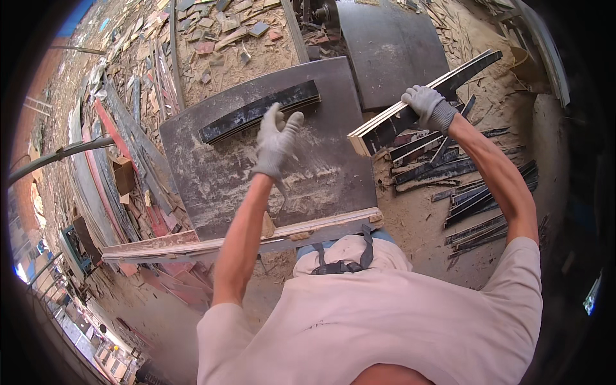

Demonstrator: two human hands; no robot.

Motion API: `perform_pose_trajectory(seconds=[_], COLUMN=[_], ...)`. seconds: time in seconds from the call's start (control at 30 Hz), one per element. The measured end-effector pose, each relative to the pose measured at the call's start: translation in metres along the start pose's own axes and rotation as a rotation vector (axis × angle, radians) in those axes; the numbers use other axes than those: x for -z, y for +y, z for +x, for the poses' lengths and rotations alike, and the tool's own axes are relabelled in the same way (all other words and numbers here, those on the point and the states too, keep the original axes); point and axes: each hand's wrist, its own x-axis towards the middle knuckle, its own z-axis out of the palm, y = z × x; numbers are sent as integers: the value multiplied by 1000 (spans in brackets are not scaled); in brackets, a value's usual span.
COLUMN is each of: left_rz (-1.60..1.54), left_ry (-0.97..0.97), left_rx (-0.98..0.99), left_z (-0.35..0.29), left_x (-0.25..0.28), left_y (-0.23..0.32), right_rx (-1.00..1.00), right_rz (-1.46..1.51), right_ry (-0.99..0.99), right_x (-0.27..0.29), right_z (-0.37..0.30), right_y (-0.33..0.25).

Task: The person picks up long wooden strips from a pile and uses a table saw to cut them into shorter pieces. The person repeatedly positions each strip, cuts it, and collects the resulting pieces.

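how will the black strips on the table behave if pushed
The black strips are probably stiff, since they look like layered board. Lying flat, they seem unlikely to roll. The pale dust on the table might help them slide.

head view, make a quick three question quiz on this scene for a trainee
1. Which hand holds the board bundle?
2. True or false: the left hand is ungloved.
3. The dark stack near that hand lies on: (a) the floor, (b) the tabletop, (c) a cardboard box?

Key: 1. The right hand. 2. False; it wears a grey glove. 3. b.
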Motion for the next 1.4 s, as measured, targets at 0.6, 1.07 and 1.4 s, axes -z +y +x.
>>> perform_pose_trajectory(seconds=[0.6,1.07,1.4], left_rz=[-527,-509,-503], left_ry=[498,434,363], left_rx=[452,664,593], left_z=[-216,-195,-182], left_x=[175,173,158], left_y=[-244,-242,-268], right_rx=[61,266,148], right_rz=[-109,-81,193], right_ry=[-117,450,118], right_x=[-82,-111,-90], right_z=[-31,-36,-75], right_y=[-10,20,21])
